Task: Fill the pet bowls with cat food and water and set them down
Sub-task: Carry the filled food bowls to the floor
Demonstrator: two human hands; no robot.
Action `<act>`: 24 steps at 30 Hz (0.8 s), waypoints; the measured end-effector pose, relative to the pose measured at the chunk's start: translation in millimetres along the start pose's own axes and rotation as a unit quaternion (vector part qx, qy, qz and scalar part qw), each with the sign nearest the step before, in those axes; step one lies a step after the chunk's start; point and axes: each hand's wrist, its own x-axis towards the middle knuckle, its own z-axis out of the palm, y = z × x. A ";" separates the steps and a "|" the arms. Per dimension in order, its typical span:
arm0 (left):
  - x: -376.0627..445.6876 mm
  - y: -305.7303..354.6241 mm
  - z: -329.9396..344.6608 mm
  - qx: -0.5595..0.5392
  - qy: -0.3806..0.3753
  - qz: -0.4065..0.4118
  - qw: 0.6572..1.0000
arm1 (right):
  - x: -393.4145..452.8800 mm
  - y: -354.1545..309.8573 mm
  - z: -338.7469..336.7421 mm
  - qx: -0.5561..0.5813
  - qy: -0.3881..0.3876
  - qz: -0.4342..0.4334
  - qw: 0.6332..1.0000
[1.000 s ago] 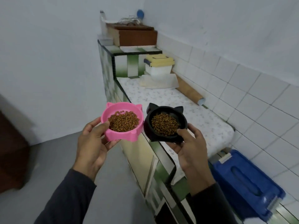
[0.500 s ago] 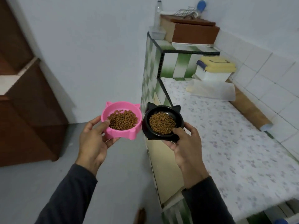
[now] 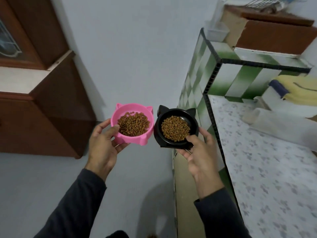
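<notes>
Two bowls, both with brown cat food. Left hand grips pink bowl. Right hand grips black bowl. Counter at right.

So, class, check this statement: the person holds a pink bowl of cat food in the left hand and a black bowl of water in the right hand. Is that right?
Not quite. The head view shows the black bowl in the right hand holds dry cat food, not water. The rest stands: the left hand holds the pink bowl of cat food.
</notes>
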 end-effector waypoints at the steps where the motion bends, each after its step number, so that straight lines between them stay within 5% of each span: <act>1: 9.6 -0.4 2.7 0.000 0.005 0.000 1.000 | 10.6 -0.9 5.3 -0.009 -0.004 0.002 1.000; 24: 306.0 25.5 41.7 0.015 0.028 -0.043 0.999 | 266.6 46.3 184.1 -0.026 0.026 0.035 0.999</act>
